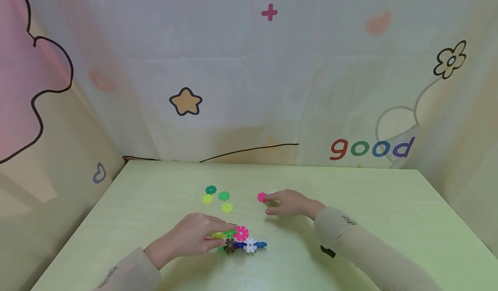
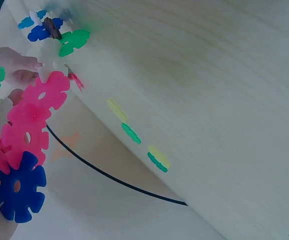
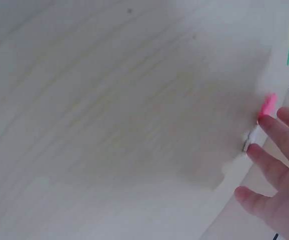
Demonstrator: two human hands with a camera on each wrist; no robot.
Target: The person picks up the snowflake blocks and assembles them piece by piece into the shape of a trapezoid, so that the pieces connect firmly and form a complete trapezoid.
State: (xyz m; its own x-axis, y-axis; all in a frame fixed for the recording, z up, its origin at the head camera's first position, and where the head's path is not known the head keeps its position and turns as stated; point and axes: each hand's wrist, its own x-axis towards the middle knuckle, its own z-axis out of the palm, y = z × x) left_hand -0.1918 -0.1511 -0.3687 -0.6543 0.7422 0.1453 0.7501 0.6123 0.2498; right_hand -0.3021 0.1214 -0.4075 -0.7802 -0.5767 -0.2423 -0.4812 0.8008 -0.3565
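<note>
My left hand (image 1: 194,235) grips a joined cluster of notched plastic snowflake discs (image 1: 241,234) low over the near middle of the table. Pink, green, yellow, brown, white and blue pieces show in it, slotted together at angles. In the left wrist view, several pink discs (image 2: 44,95) and a dark blue disc (image 2: 32,187) stick out from the hand. Farther right, my right hand (image 1: 289,203) reaches over the table with fingers spread. Its fingertips are right at a loose pink disc (image 3: 268,105) and a white disc (image 3: 249,140); the hand partly covers the white one in the head view.
Left of the right hand lie loose discs: a dark green one (image 1: 211,190), a lighter green one (image 1: 224,196) and two yellow ones (image 1: 227,207). The pale table (image 1: 155,183) meets a printed cloth backdrop (image 1: 233,87) at its back edge, with cloth along both sides.
</note>
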